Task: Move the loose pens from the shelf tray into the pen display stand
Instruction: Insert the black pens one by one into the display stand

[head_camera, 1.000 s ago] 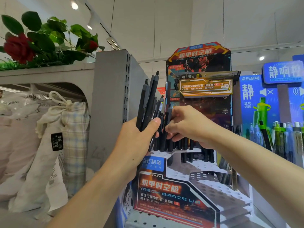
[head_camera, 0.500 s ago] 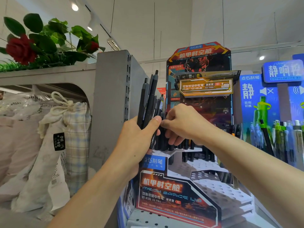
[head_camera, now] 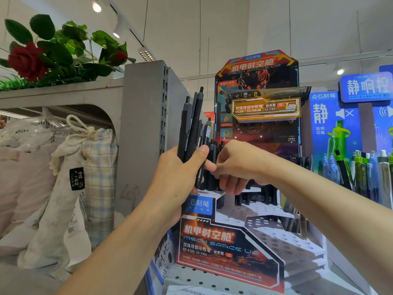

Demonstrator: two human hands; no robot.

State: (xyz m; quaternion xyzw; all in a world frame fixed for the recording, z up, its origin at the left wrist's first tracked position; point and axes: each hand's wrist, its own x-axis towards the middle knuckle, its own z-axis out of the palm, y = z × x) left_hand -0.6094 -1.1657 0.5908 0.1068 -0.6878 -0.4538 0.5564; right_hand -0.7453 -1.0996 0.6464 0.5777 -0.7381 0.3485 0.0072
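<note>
My left hand grips a bundle of black pens upright, just left of the pen display stand, a stepped white rack with rows of holes and an orange-and-black printed front. My right hand reaches across in front of the stand's top tier. Its thumb and forefinger pinch one black pen at the right edge of the bundle. Several black pens stand in the upper tier, partly hidden behind my right hand. The lower tiers show bare holes. The shelf tray is out of view.
A grey shelf upright stands directly left of my left hand. Cloth drawstring bags fill the shelf beyond it, with artificial roses on top. A blue display with green and white pens stands to the right.
My right hand has shifted left from the pens in the stand to the bundle and now pinches one pen there. My left hand has kept its grip and place.
</note>
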